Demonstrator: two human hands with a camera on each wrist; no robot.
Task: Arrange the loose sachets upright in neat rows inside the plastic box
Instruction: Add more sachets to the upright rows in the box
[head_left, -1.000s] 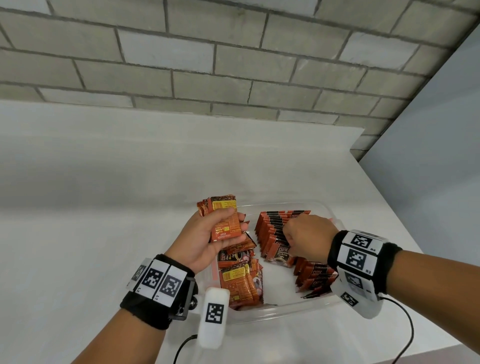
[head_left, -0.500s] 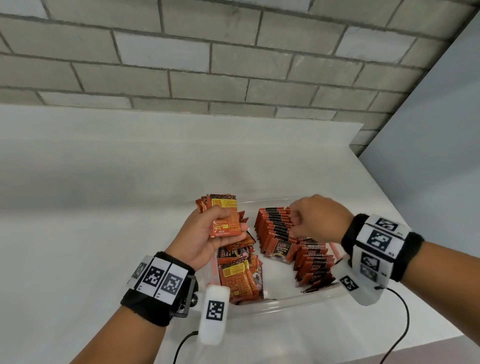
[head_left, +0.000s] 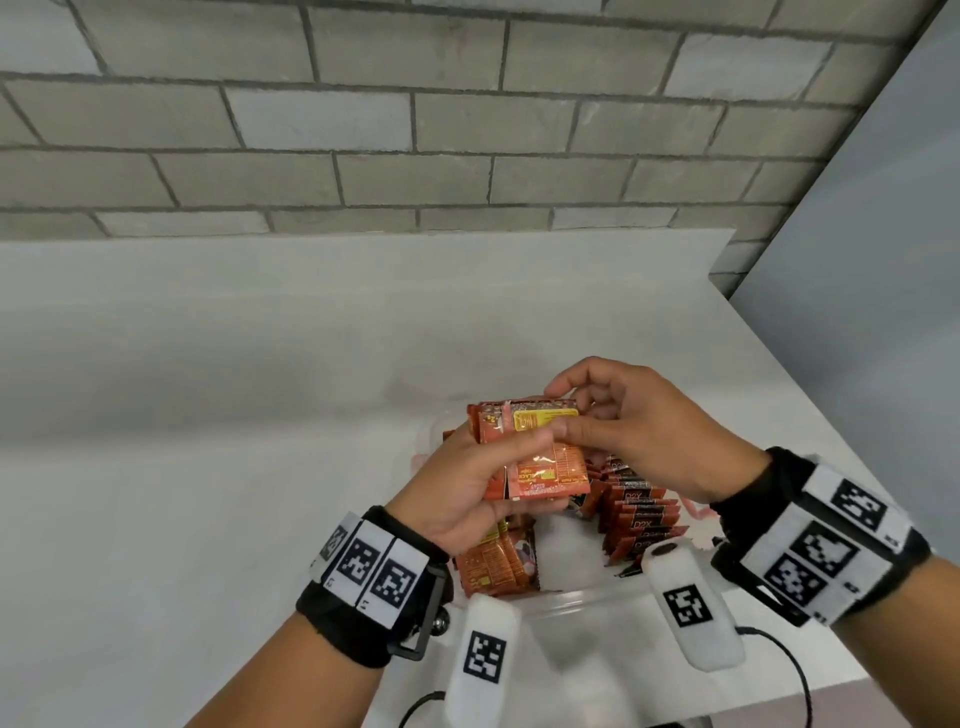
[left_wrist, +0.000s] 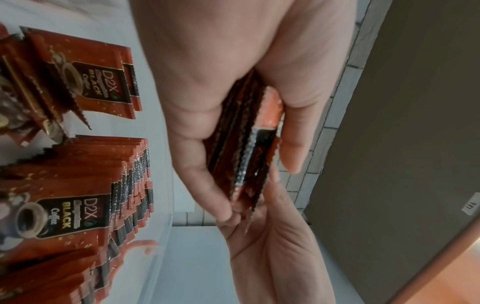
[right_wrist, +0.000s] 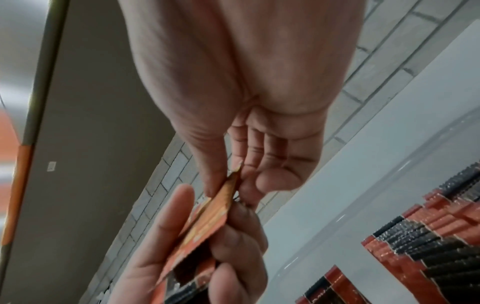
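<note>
Small stack of sachets (head_left: 535, 457) held above the plastic box (head_left: 587, 597), clamped between thumb and fingers of the left hand (head_left: 467, 488), backs with yellow label panel turned up toward the head camera; top sachet of that stack pinched at its upper right corner by thumb and forefinger of the right hand (head_left: 639, 431), seen edge-on in the right wrist view with the fingertips (right_wrist: 213, 185) closed on it; both hands thus together over the box, well clear of its floor. Half a second back, right hand down at the upright row; now risen and crossed to the stack, stack itself lifted a little higher; reads as one placement finished and the next sachet being peeled off. Below, standing rows of sachets (head_left: 641, 525) along the box's right side, black top bands lined up, leaning slightly; loose heap (head_left: 498, 566) of more sachets lying at the box's near left corner, not yet sorted. Box sitting near the table's (head_left: 208, 415) near right corner; brick wall (head_left: 415, 130) behind the far edge. Judged somewhere past halfway: right side ordered, left side and the held stack remaining; thin slippery packets, so risk of two coming away together.
</note>
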